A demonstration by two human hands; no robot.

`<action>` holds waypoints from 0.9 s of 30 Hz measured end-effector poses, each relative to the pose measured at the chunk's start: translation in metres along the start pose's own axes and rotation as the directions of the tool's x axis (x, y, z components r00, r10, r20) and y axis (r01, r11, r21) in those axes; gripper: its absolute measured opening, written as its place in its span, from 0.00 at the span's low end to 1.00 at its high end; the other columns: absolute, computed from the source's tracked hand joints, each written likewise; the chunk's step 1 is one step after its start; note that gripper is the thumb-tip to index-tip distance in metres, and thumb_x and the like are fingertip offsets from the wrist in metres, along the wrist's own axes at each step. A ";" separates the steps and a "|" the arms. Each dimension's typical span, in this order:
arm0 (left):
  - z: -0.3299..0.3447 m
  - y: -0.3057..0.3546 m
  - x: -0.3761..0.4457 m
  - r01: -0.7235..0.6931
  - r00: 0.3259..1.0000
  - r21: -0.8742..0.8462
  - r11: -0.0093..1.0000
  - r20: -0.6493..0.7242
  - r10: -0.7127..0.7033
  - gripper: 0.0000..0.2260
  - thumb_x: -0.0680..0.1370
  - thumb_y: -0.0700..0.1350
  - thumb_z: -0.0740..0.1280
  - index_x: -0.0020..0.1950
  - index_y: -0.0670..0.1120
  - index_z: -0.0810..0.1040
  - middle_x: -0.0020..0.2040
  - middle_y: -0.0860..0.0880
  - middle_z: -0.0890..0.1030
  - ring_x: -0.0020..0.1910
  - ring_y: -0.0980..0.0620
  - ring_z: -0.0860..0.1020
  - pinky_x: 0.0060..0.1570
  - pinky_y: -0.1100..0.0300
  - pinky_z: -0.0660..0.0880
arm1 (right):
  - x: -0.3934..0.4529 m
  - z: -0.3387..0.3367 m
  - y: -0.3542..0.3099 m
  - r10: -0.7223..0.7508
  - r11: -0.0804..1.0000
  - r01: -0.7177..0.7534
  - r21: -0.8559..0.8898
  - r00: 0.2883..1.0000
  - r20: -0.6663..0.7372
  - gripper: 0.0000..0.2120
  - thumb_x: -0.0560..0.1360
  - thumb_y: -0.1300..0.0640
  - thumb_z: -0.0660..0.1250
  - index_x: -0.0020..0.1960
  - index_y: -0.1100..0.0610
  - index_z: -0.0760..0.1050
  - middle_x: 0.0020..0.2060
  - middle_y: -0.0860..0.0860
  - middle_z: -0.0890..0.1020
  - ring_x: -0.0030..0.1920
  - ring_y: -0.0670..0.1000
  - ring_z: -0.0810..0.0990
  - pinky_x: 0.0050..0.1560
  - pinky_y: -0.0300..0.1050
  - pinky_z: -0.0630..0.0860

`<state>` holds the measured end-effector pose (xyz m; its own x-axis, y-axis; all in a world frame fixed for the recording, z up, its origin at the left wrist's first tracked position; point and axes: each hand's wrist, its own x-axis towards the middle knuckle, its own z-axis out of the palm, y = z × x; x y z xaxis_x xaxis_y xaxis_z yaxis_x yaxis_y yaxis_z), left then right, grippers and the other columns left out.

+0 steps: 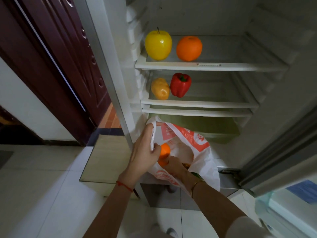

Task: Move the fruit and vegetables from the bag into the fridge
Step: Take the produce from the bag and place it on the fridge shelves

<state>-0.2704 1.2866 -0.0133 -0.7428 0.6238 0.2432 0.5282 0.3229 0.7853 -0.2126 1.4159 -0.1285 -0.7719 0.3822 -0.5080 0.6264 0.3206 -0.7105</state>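
Head view finds the task about half done: four items sit in the fridge (257,23), an apple (158,45) and orange (189,48) at the upper shelf's left end, a potato (160,88) and pepper (180,85) at the lower shelf's left end. The left hand (145,152) grips the bag (202,152) mouth; the right hand (174,166) reaches inside, its grasp hidden. One orange fruit (165,150) shows inside, with perhaps a second below it and a green item, uncounted.

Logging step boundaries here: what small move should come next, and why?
Probably lift the right hand out of the bag with one orange item. That hand is already inside it, the left hand holds the bag open, and the lower shelf has free space.
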 end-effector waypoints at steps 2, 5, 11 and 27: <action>-0.001 0.002 0.001 -0.002 1.000 -0.007 1.000 -0.003 0.002 0.27 0.75 0.37 0.64 0.70 0.56 0.62 0.51 0.45 0.77 0.44 0.48 0.79 0.38 0.46 0.78 | -0.002 -0.002 -0.003 0.031 0.998 -0.029 -0.063 0.999 0.031 0.16 0.79 0.46 0.62 0.60 0.56 0.74 0.56 0.56 0.81 0.52 0.50 0.80 0.49 0.37 0.74; -0.002 0.000 0.004 0.004 1.000 -0.002 1.000 -0.014 -0.004 0.27 0.76 0.38 0.64 0.70 0.57 0.61 0.50 0.45 0.77 0.43 0.48 0.79 0.37 0.48 0.78 | -0.004 -0.012 -0.008 0.045 0.995 -0.047 -0.089 0.999 -0.022 0.14 0.77 0.43 0.66 0.56 0.51 0.71 0.51 0.55 0.80 0.54 0.53 0.80 0.57 0.44 0.76; 0.000 -0.002 0.009 -0.010 1.000 -0.061 0.998 -0.022 0.008 0.27 0.76 0.36 0.65 0.72 0.53 0.63 0.53 0.53 0.79 0.49 0.58 0.79 0.41 0.70 0.77 | -0.019 -0.062 -0.018 -0.146 0.976 0.158 0.147 0.985 -0.092 0.27 0.69 0.49 0.76 0.64 0.48 0.68 0.58 0.44 0.74 0.60 0.48 0.74 0.53 0.40 0.75; 0.020 0.005 0.030 -0.085 0.996 -0.046 0.995 -0.016 0.084 0.33 0.75 0.34 0.67 0.72 0.58 0.60 0.68 0.52 0.72 0.67 0.56 0.71 0.63 0.55 0.74 | -0.095 -0.196 -0.103 -0.322 0.749 0.494 0.442 0.854 -0.408 0.25 0.68 0.48 0.73 0.64 0.49 0.73 0.61 0.53 0.77 0.58 0.54 0.79 0.49 0.45 0.80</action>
<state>-0.2816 1.3206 -0.0134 -0.7025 0.6370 0.3174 0.5699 0.2362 0.7871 -0.1827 1.5166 0.0885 -0.8168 0.5768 -0.0064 0.0398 0.0453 -0.9982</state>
